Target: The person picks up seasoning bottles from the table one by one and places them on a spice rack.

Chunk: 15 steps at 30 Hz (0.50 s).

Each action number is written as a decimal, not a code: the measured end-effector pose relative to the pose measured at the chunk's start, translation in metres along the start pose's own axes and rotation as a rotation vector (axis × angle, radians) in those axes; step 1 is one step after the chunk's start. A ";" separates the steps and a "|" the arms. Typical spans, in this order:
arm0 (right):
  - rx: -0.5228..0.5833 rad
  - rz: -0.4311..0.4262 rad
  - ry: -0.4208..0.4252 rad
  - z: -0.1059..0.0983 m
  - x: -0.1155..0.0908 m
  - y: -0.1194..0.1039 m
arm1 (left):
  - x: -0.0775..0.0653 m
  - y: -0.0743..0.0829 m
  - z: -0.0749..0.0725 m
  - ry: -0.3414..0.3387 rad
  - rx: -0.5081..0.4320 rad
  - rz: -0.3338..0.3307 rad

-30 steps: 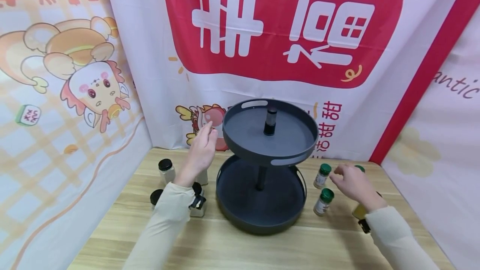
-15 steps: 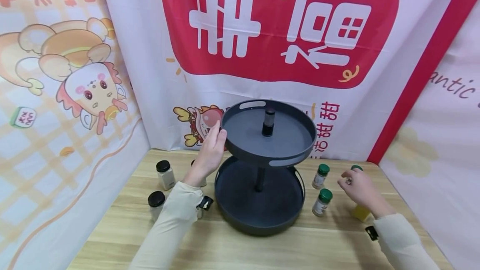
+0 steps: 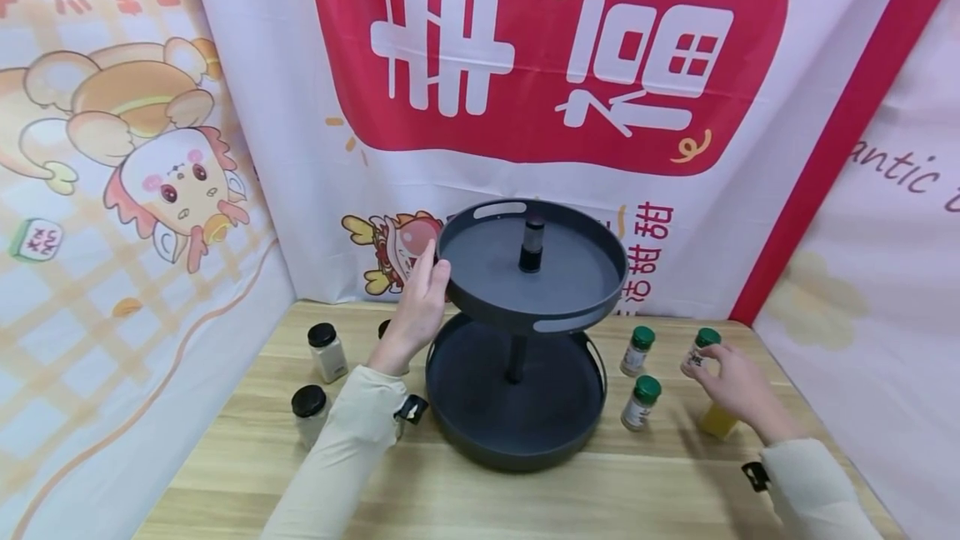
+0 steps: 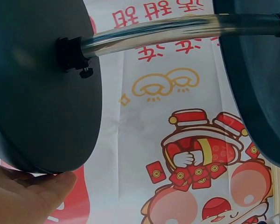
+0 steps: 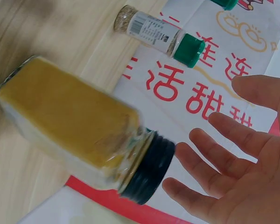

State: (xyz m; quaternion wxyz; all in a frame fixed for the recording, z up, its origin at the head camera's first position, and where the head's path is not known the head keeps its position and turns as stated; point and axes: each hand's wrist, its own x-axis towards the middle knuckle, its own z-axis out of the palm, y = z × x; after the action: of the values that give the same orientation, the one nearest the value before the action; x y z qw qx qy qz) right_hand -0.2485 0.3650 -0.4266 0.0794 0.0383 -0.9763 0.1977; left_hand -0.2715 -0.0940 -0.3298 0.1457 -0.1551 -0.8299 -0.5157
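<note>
A dark grey two-tier round stand has an upper tray (image 3: 570,286) above a wider-looking lower tray (image 3: 517,448), joined by a central post (image 4: 149,35). My left hand (image 3: 420,307) rests against the left rim of the upper tray, fingers extended. Over on the right, my right hand (image 3: 738,386) hovers with its fingers spread and nothing in them. Just by its fingertips is the black lid of a glass jar (image 5: 72,121) filled with yellow powder. A green-capped spice jar (image 3: 699,352) stands beyond that hand, partly covered by it.
Two more green-capped jars, one behind (image 3: 637,350) and one in front (image 3: 641,403), stand right of the stand. Black-lidded jars, one farther (image 3: 327,354) and one nearer (image 3: 310,413), are at left; my left arm hides others. Fabric backdrops (image 3: 547,48) enclose the wooden table (image 3: 450,498).
My left hand has moved right and come against the upper tray's rim. My right hand has shifted right, away from the two nearer green-capped jars, toward the yellow jar.
</note>
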 end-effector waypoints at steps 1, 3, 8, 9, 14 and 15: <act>-0.001 -0.011 0.009 0.000 0.000 0.002 | 0.000 0.000 0.000 0.001 -0.001 -0.001; 0.002 -0.028 0.025 0.001 -0.002 0.005 | 0.000 -0.001 -0.001 0.003 -0.002 0.001; 0.021 -0.039 0.048 0.002 -0.008 0.013 | 0.000 -0.002 0.000 0.013 -0.003 0.015; 0.023 -0.037 0.055 0.003 -0.010 0.014 | 0.000 -0.002 0.000 0.016 -0.004 0.016; 0.031 -0.066 0.124 0.008 -0.015 0.026 | 0.001 -0.003 0.001 0.022 -0.011 0.023; 0.036 -0.074 0.138 0.010 -0.016 0.028 | 0.001 -0.004 0.001 0.022 -0.012 0.021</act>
State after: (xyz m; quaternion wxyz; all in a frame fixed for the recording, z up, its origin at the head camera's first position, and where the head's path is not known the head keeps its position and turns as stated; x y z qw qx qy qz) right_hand -0.2372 0.3875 -0.4488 0.1531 0.0621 -0.9626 0.2145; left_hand -0.2735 -0.0947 -0.3328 0.1595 -0.1591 -0.8235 -0.5207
